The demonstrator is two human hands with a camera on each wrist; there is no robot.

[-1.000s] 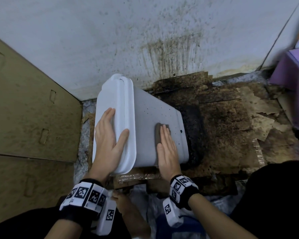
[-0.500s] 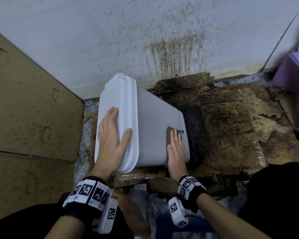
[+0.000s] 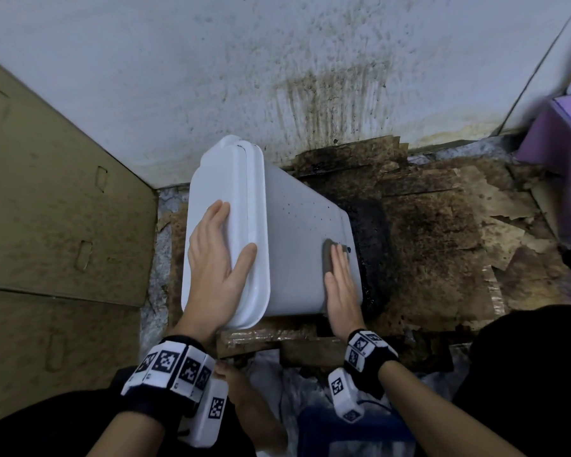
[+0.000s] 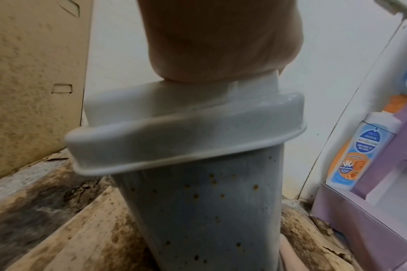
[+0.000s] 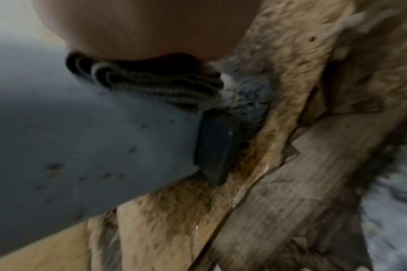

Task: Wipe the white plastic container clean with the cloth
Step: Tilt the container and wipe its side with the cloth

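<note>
Head view first: the tall white plastic container with its white lid is lying tilted through the middle of the frame, its long axis running from the lidded end at centre left down to its base at centre right, over the stained, peeling brown cardboard floor. The left hand is spreading flat over the lid, fingers straight, thumb reaching across the lid's rim, bracing it. The right hand is pressing flat, fingers straight and together, on the folded dark grey cloth, which is peeking out above and to the left of the fingertips, close to the container's base edge at right of centre. So the unwiped, speckled wall is stretching up and left from those fingers, toward the lid; my read is that the next stroke has to travel that way, and the right hand is the nearer one.

Left wrist view: the palm is sitting on the lid in the upper middle, and the speckled wall is dropping away below it through the lower centre, with brown spots on it.

Right wrist view, blurred: the ribbed cloth is being squeezed between palm and container wall at upper centre, right by the dark base edge.
</note>
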